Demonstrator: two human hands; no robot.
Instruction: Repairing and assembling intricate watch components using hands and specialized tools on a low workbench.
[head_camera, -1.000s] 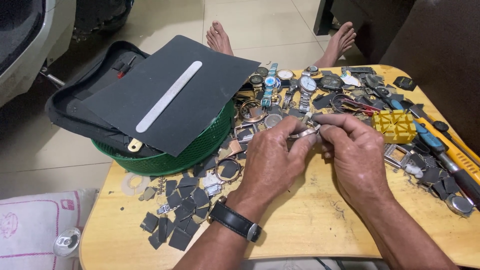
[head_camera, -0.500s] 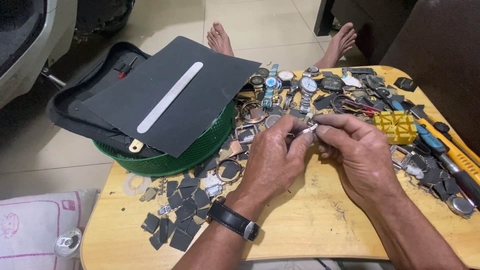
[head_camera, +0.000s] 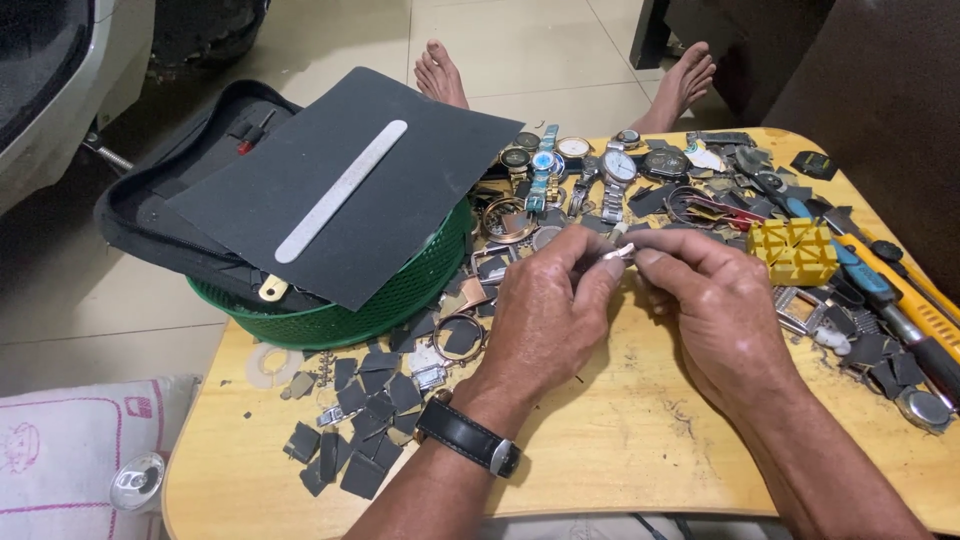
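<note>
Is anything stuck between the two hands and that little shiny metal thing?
No. The left hand and the right hand both pinch the small silvery piece straight in their fingertips, above the wooden table. Nothing visible sits between fingers and piece. The scattered watches and yellow block lie off to the sides.

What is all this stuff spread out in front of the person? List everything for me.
Small silver metal part: one, pinched between both hands' fingertips.
Round wooden table: one, light yellow, under everything.
Green plastic basket: one, table's left edge.
Black zip case: one, open, on the basket.
Dark sheet: one, with a silver strip, over the case.
Wristwatches: several, far edge.
Yellow gridded block: one, right side.
Dark flat pieces: many, near left.
Left hand: black wristwatch strap.
Right hand: bare.
</note>
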